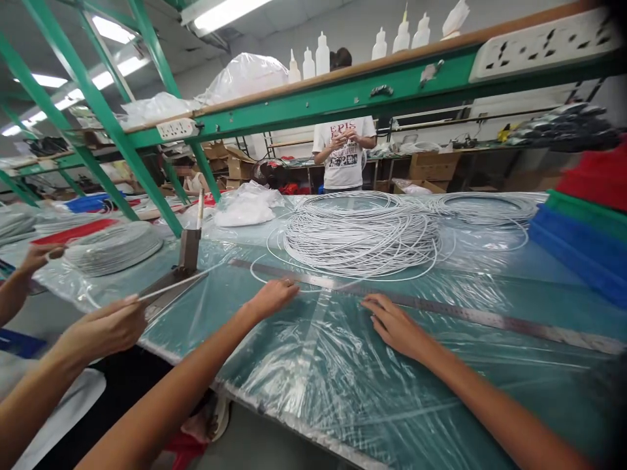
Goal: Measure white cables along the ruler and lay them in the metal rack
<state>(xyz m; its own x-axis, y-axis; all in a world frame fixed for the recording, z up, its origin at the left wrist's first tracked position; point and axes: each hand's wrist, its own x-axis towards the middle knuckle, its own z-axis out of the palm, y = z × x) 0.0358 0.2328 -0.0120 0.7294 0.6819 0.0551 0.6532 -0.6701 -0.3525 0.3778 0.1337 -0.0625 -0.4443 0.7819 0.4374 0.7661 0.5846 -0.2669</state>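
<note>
At the left edge of the frame a co-worker's hand [105, 326] pinches a thin white cord [171, 285]. Our left hand [272, 297] presses flat at centre, fingertips touching the long steel ruler [470, 314]. Our right hand [394, 324], fingers spread, rests just below that ruler. The big coil of white cord [360, 238] lies above both hands, near them.

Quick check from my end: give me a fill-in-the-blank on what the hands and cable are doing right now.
1. The left hand and right hand press on a long flat metal ____.
2. The coiled white cable lies on clear ____ sheeting.
3. A co-worker's hand at the left pinches a thin white ____.

Missing: ruler; plastic; cable
</note>
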